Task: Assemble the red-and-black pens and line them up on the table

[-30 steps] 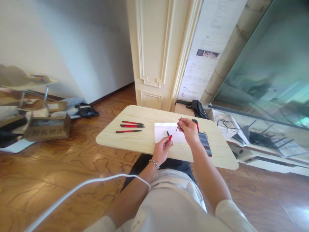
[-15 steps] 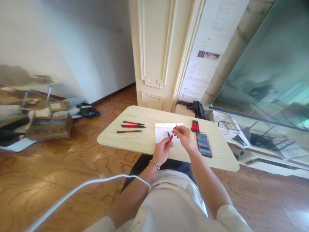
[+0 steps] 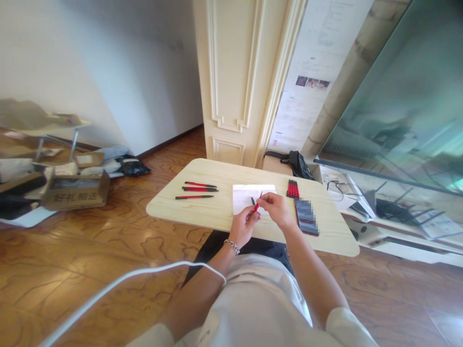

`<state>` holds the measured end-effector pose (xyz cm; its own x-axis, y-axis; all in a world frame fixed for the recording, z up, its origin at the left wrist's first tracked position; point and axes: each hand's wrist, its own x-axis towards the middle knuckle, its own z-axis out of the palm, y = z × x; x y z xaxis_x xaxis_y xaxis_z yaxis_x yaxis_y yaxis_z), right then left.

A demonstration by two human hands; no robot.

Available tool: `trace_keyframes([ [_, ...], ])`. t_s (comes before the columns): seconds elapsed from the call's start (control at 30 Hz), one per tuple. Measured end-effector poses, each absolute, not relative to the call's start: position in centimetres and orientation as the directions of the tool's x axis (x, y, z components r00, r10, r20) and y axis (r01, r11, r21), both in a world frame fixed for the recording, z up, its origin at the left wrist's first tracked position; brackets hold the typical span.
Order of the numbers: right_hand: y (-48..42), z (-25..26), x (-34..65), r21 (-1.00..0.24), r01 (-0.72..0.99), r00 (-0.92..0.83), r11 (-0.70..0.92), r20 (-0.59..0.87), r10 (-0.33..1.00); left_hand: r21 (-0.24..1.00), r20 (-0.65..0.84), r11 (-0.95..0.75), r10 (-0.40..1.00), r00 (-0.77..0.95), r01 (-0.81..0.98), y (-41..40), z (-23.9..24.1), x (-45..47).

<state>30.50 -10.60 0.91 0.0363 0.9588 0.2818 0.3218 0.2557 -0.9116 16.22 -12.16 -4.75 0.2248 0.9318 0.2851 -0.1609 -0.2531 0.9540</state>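
Closely paired above the desk, the two hands work at one spot: the left hand pinches a short red barrel between thumb and fingers, while the right hand grips a thin dark rod at the barrel's upper end, its tip poking up past the fingers. Whether the rod sits inside the barrel cannot be made out. A chain bracelet circles the left wrist. Beneath the hands lies a white sheet, a small dark piece resting on it. Well to the left, some red-and-black pens lie roughly parallel; to the right sits a tight row of similar ones, a dark flat device just nearer the person. Past the desk's far edge rests a black bag, and an opened box stands off to the left.
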Motion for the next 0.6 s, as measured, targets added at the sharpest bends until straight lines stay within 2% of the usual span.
trace_keyframes([
  [0.17,-10.7,0.7,30.4,-0.904,0.335,0.009,0.267,0.286,0.958,0.955,0.276,-0.243,0.936,0.218,-0.169,-12.2,-4.6,16.2],
  [0.3,-10.0,0.7,31.9,-0.907,0.348,-0.161,0.236,0.19,0.969,0.955,0.276,-0.24,0.935,0.223,-0.174,-12.2,-4.6,16.2],
  [0.37,-9.0,0.4,32.9,-0.897,0.389,-0.141,0.209,0.167,0.976,0.955,0.272,-0.235,0.936,0.224,-0.179,-12.2,-4.7,16.2],
  [0.47,-7.2,-0.5,33.8,-0.78,0.614,0.059,0.116,0.192,0.98,0.958,0.264,-0.229,0.939,0.219,-0.171,-12.1,-4.8,16.1],
  [0.6,-5.7,-1.6,33.0,-0.522,0.853,0.087,-0.01,0.123,0.988,0.957,0.273,-0.241,0.936,0.224,-0.159,-12.1,-4.7,16.1],
])
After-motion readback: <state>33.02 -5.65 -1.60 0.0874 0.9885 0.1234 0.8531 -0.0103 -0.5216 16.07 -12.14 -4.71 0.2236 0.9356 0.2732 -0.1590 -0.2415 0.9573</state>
